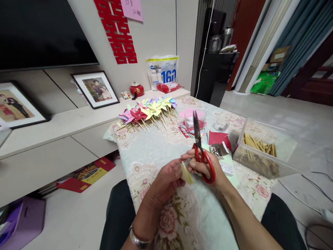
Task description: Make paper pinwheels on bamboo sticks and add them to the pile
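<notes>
Between the fingertips of my left hand (166,177) is a small folded piece of pale yellow paper (186,174). Red-handled scissors (200,152) sit in my right hand (208,166), with their dark blades together and pointing up and away. My right fingertips come close to the paper; whether they touch it I cannot tell. Just beyond that hand lie a small open box of metal pins or fasteners (215,150) and red paper squares (220,139). Finished paper pinwheels on sticks (153,111) lie in a pile at the table's far left.
A floral tablecloth (145,149) covers the table. On its right stands a clear plastic bin (260,163) holding wooden sticks (260,146). A round clear tub (191,119) rests on colourful paper strips (186,131). Behind, a white cabinet (65,130) bears framed photos (97,89) and a red jar (136,90).
</notes>
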The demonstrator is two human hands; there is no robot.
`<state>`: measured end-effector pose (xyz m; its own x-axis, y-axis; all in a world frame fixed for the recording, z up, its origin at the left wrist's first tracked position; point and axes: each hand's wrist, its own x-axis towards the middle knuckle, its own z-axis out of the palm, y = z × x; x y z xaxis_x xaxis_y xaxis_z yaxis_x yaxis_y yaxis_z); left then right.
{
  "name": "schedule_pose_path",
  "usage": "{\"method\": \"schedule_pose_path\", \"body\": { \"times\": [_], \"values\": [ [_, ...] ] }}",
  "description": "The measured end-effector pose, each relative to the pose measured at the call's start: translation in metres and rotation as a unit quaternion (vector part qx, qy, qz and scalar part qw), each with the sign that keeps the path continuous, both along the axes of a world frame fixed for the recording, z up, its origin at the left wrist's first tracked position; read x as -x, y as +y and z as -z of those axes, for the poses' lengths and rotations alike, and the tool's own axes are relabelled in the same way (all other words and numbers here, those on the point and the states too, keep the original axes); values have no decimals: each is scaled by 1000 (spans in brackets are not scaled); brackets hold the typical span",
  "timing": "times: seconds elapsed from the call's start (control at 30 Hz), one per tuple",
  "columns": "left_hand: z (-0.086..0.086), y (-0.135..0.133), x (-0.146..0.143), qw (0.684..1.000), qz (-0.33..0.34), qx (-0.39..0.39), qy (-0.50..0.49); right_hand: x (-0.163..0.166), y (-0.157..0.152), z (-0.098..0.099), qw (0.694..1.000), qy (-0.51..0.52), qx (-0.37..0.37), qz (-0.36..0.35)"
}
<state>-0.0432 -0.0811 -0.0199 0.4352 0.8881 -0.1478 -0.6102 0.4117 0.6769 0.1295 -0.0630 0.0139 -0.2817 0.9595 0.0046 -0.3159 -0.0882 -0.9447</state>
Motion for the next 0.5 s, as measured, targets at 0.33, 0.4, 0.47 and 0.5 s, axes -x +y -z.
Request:
{"method": "schedule_pose_path", "body": {
  "times": [0.33,0.4,0.47,0.5],
  "values": [
    [3,5,6,991,-130,-8,-32,-46,-78,8,996,-46,46,-53],
    [2,6,6,989,-141,-7,-35,-58,-100,10,990,-99,70,-71],
    [1,5,7,988,-147,-2,-37,-67,-117,16,982,-150,86,-73],
    [1,5,7,988,-148,-1,-38,-70,-123,20,978,-166,89,-92]
  ]
}}
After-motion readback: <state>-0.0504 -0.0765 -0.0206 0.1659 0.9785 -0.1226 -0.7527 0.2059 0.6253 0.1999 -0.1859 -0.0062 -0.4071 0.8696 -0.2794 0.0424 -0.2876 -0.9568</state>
